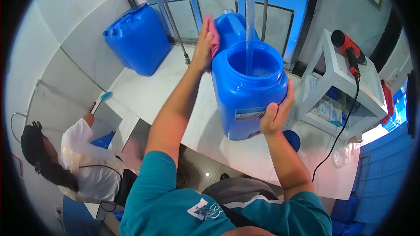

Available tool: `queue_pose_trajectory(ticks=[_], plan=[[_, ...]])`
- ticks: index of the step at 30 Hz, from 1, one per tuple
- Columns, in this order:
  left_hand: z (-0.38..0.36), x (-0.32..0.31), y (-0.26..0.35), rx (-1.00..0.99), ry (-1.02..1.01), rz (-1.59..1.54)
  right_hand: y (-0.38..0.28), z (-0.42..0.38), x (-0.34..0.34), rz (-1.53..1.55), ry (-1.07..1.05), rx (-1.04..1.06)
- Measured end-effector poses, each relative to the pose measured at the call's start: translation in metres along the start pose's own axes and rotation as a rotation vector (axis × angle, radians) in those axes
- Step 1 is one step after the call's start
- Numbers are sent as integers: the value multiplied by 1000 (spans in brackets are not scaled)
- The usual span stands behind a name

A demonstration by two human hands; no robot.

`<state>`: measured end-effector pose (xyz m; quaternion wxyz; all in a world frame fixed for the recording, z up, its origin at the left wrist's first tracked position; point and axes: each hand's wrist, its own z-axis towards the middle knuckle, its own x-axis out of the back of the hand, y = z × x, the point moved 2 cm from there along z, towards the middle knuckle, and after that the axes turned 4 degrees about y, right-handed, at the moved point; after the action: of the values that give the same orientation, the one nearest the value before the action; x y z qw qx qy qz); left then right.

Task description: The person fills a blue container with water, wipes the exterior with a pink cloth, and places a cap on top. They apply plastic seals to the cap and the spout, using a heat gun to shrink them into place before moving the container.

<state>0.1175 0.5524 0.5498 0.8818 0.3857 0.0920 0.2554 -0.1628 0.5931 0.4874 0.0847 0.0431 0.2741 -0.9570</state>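
Observation:
A large blue container (245, 105) with a wide open mouth stands on the white counter. A stream of water (250, 22) falls from above into its mouth, and water shows inside. My left hand (202, 50) holds a pink cloth (213, 35) against the container's far left side, near its moulded handle. My right hand (276, 112) rests on the container's right side beside the label (251, 113), thumb and fingers apart, with the palm partly hidden.
Another blue container (139, 39) stands at the back left. On the right, a heat gun (348, 48) lies on a white rack (372, 83), its black cord hanging down. A round blue lid (291, 140) is near my right forearm. At the left is another person (94, 161).

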Motion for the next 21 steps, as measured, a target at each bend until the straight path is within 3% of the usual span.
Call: queue_pose_trajectory(ticks=[2,3,5,6,7,9,10,11,13,14,15,17,19,21], plan=[[46,-2,8,-336,-17,366,5,-2,1,-25,-4,12],[67,-3,16,-344,-22,359,6,-2,1,-32,3,18],[99,-14,42,-355,-509,413,7,-3,2,-13,5,0],[101,-21,60,-177,-542,382,8,-2,2,-22,13,7],[113,-24,56,-188,-550,375,8,-2,2,-23,10,23],[142,-28,38,4,-826,239,8,-2,1,-35,7,44],[150,-26,31,75,-854,254,8,-3,2,-32,8,27],[150,-24,27,70,-856,240,7,-5,3,-30,7,9],[148,-18,12,699,-667,-110,6,-4,2,-40,8,21],[150,-19,1,630,-809,-104,6,-4,2,-36,8,24],[145,-11,-18,628,-817,-119,7,-5,1,-51,6,26],[122,11,-75,958,-541,-475,10,-7,1,-24,11,18],[83,26,-172,360,-787,-776,7,-7,2,-52,11,0],[5,21,-172,372,-413,-470,8,-7,2,-62,9,-27]])
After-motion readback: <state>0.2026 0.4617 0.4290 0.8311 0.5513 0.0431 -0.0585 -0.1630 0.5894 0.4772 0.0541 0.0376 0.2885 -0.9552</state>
